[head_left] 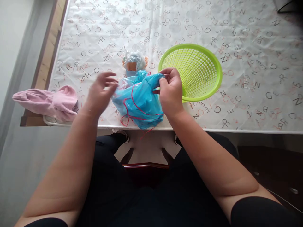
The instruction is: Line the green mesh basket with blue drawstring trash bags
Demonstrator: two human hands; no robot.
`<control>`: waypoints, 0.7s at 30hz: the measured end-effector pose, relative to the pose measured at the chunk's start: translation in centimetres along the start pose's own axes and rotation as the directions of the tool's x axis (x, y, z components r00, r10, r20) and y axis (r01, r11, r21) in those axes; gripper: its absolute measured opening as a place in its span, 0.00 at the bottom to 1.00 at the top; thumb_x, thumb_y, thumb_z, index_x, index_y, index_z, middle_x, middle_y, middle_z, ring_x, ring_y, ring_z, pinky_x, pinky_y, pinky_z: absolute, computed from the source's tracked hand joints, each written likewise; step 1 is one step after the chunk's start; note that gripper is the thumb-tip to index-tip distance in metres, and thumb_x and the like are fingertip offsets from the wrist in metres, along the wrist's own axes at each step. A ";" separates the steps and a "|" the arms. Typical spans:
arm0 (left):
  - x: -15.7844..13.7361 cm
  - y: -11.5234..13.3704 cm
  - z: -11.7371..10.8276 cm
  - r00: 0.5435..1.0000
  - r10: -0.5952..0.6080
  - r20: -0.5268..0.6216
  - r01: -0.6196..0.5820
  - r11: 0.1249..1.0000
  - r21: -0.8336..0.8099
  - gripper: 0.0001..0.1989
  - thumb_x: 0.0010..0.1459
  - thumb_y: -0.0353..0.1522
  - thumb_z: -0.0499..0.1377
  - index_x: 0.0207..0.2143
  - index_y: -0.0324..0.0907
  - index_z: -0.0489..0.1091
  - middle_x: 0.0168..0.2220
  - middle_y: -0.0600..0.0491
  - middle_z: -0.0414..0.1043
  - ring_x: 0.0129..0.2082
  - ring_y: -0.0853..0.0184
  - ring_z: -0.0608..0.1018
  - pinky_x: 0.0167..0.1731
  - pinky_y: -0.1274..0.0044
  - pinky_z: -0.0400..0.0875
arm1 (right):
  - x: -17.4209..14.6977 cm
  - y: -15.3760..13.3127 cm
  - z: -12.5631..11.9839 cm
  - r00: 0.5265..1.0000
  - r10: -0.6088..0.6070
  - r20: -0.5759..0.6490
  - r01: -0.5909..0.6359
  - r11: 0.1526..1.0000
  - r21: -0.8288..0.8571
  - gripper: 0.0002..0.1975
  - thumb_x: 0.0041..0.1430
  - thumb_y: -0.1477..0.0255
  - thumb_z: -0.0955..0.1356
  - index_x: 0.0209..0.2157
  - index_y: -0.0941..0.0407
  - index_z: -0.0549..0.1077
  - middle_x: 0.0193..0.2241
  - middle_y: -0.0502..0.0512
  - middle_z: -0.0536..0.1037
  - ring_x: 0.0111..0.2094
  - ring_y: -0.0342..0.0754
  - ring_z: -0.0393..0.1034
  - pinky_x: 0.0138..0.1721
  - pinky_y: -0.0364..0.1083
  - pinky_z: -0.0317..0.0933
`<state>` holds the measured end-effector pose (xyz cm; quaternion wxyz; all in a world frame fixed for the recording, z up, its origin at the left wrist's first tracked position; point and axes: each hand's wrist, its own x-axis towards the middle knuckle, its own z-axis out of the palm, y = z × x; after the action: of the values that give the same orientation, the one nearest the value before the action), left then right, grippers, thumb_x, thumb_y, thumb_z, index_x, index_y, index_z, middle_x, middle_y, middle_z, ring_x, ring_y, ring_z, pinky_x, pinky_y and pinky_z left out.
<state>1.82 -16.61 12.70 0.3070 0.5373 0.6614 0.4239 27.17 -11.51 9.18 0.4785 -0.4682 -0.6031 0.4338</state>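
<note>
A blue plastic bag (pixel 144 102) with a thin red drawstring lies bunched at the table's front edge. My right hand (pixel 171 90) pinches the bag's upper right edge between thumb and fingers. Just left of the bag, my left hand (pixel 100 91) is slightly blurred, its fingers curved and apart with nothing visible in them. Whether its fingertips touch the bag's clear-looking left part, I cannot tell. Behind the blue bag sits a crumpled clear and orange plastic bundle (pixel 134 60), its lower part hidden.
A green plastic basket (pixel 214 91) tilts on the table close to my right hand. A knotted pink cloth (pixel 60 102) hangs over the table's left corner. The table wears a white cloth (pixel 251 82) printed with letters. A dark cable (pixel 285 12) shows at the far right.
</note>
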 end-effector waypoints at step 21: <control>-0.7 -2.5 2.4 0.982 -0.166 0.087 0.115 0.901 0.419 0.21 0.56 0.33 0.70 0.53 0.46 0.76 0.40 0.48 0.79 0.40 0.57 0.81 0.47 0.67 0.74 | 1.2 0.6 -1.3 0.999 0.025 0.022 -0.025 1.000 0.008 0.13 0.77 0.63 0.63 0.59 0.48 0.67 0.44 0.53 0.78 0.40 0.48 0.79 0.35 0.47 0.71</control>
<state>2.94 -16.89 9.40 0.2560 0.5651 0.7532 0.2185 28.38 -10.17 8.97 0.4683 -0.4688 -0.6007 0.4473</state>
